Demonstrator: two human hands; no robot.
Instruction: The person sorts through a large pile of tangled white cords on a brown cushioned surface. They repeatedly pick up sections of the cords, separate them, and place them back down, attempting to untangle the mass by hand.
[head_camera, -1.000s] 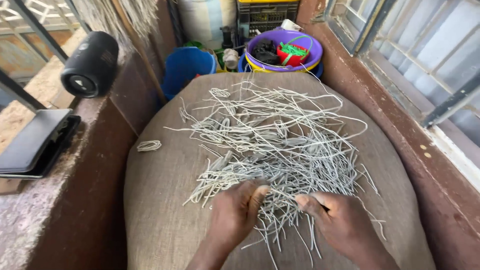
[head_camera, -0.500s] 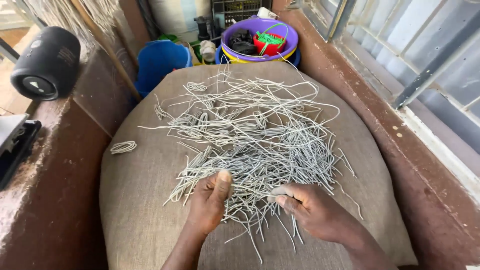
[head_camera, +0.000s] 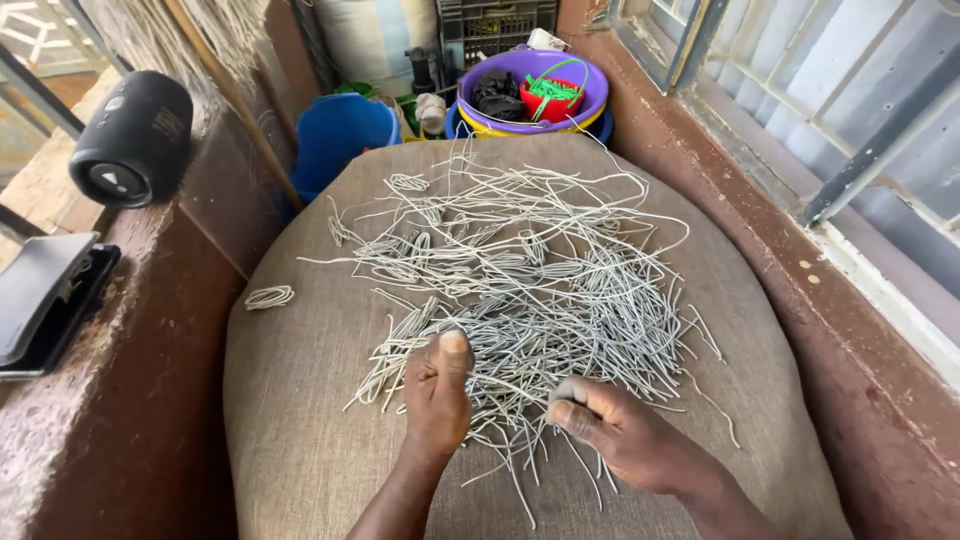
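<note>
A loose heap of thin grey-white cords (head_camera: 520, 280) lies spread over a large stuffed burlap sack (head_camera: 300, 400). My left hand (head_camera: 437, 392) rests at the heap's near edge, fingers curled and thumb up, pinching some cords. My right hand (head_camera: 610, 430) sits just to its right, fingers bent and pressing a few cord ends against the sack. A small coiled loop of cord (head_camera: 269, 296) lies apart on the sack's left side.
A black cylindrical speaker (head_camera: 133, 138) and a dark flat case (head_camera: 45, 300) sit on the brown ledge at left. Behind the sack stand a blue bucket (head_camera: 342, 135) and a purple basin (head_camera: 535, 85) holding a red cup. A barred window (head_camera: 850, 120) runs along the right.
The view has tilted and drawn closer. Both hands have shifted slightly within the near edge of the heap; my left thumb now points up.
</note>
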